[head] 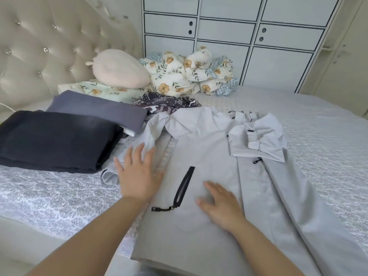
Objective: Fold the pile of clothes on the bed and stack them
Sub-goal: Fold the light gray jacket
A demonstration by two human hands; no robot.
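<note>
Matt smooth cloth jacket (pixel 209 152); textured bedspread (pixel 318 124).

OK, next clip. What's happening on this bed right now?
A person is part-way through folding a light grey jacket laid out flat on the bed. The left hand lies open on the jacket's left sleeve, and the right hand presses flat on its front beside the black zip pocket. The other sleeve is already folded in. A folded dark navy garment and a folded blue-grey one lie to the left.
</note>
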